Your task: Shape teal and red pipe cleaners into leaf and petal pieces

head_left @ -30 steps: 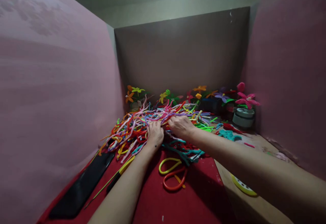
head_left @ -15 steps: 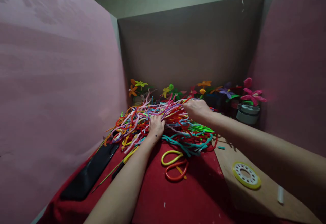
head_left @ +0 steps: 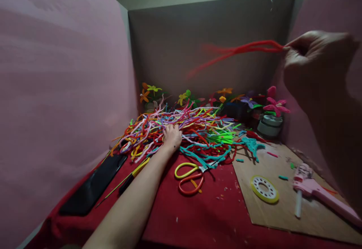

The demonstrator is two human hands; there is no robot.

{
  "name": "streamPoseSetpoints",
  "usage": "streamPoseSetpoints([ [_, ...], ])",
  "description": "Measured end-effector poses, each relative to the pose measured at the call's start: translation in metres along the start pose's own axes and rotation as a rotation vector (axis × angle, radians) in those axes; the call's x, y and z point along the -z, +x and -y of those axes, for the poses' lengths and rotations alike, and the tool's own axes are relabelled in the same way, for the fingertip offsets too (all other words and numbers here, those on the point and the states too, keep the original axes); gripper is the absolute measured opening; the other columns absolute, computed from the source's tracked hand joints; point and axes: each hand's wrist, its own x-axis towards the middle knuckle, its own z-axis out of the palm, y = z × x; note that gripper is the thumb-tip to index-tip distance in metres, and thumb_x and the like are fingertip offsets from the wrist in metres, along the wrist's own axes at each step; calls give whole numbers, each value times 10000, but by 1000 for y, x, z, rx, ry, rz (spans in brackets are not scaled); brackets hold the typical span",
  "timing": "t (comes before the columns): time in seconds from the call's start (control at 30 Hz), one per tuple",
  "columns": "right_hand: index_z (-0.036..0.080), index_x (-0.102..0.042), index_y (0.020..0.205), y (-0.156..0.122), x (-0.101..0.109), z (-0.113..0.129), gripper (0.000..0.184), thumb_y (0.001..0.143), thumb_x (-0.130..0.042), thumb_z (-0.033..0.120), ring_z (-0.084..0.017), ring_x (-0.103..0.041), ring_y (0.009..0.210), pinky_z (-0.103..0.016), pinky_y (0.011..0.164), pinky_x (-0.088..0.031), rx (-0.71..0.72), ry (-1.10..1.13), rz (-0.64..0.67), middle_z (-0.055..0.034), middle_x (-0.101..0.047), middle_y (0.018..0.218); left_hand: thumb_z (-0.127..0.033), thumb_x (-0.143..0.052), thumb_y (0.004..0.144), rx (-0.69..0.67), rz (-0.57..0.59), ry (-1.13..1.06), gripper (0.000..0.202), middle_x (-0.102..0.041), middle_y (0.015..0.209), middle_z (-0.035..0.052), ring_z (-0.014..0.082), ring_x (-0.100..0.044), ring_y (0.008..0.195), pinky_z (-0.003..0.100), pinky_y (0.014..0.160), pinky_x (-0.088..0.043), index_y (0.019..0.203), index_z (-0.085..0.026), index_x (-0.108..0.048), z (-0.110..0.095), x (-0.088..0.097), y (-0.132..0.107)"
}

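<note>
My right hand [head_left: 313,54] is raised high at the right, its fingers pinched on red pipe cleaners [head_left: 258,47]. They stretch out leftward, doubled over, their far ends blurred. My left hand [head_left: 172,136] is low in the middle, fingers curled into a big tangled pile of pipe cleaners [head_left: 198,124] in many colours. Its fingertips are partly hidden among the strands. Just right of the left forearm lie scissors [head_left: 191,179] with one yellow and one red handle loop, their blades partly under teal pipe cleaners [head_left: 203,157].
Left on the red cloth [head_left: 169,222] are a black phone [head_left: 94,185] and a thin tool [head_left: 124,183]. A cardboard sheet [head_left: 271,219] carries a tape roll [head_left: 265,189] and a pink glue gun [head_left: 319,192]. Pipe-cleaner flowers [head_left: 276,106] line the back wall.
My right hand has pulled up and right from the pile, carrying red pipe cleaners out. My left hand has stayed on the pile. The glue gun and scissor blades now show.
</note>
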Motion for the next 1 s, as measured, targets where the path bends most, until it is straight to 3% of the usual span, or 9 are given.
streamPoseSetpoints([
  [0.1,156,-653,798,-33,-34,4,216,786,-483,289,-147,-487,615,-288,583,-347,-23,-76,-85,-31,-527,625,-219,-480,779,-44,-34,-52,321,-520,1128,176,325,-389,1127,497,960,-257,1077,-119,-542,-8,10,-7],
  [0.3,158,-639,641,-137,-108,-9,151,718,-514,193,-114,-481,533,-235,521,-314,-263,17,576,-12,-571,555,-107,-560,683,-178,-86,-307,460,-438,1292,129,300,-313,1221,452,1023,-212,1140,-155,-532,-16,41,-13],
  [0.43,186,-645,638,-169,-113,-30,161,694,-494,190,-136,-506,540,-239,512,-315,-414,-77,643,-15,-594,565,-117,-574,649,-144,-99,-580,231,-607,1046,93,250,-511,1022,388,904,-386,859,-173,-652,0,60,-4],
  [0.57,176,-621,651,-167,-107,-43,153,721,-485,193,-155,-537,624,-254,596,-373,-363,-25,432,-29,-601,633,-261,-548,691,19,-146,-887,159,-622,682,59,151,-566,564,272,516,-459,757,-133,-616,21,73,7],
  [0.77,170,-559,794,-161,-102,-48,137,824,-432,213,-172,-508,742,-290,692,-401,-46,-10,-60,-51,-532,755,-271,-553,691,154,-471,-1300,117,-515,559,-32,36,-384,381,152,365,-292,723,-158,-556,8,103,0],
  [0.83,171,-544,825,-161,-100,-46,121,835,-431,213,-165,-517,724,-279,674,-405,-70,4,-94,-45,-538,755,-266,-553,716,0,-272,-1384,158,-504,502,-15,53,-424,393,165,369,-305,611,-149,-569,-12,117,-15],
  [0.9,173,-535,851,-161,-98,-42,116,843,-430,222,-152,-527,673,-261,635,-402,-136,24,-87,-32,-555,733,-300,-553,728,-127,163,-1313,279,-505,439,15,69,-429,364,184,350,-293,507,-131,-578,-34,125,-33],
  [0.97,171,-530,858,-164,-97,-35,122,852,-425,232,-138,-527,618,-243,595,-390,-183,37,-45,-19,-561,698,-335,-599,698,-141,599,-1193,243,-578,502,50,108,-498,400,201,361,-323,588,-122,-640,-57,122,-49],
  [1.0,170,-528,856,-166,-97,-30,127,857,-419,236,-130,-523,592,-232,577,-382,-190,43,-20,-13,-557,676,-351,-611,688,-80,679,-1172,225,-606,547,49,123,-520,411,203,354,-325,708,-134,-663,-67,117,-55],
])
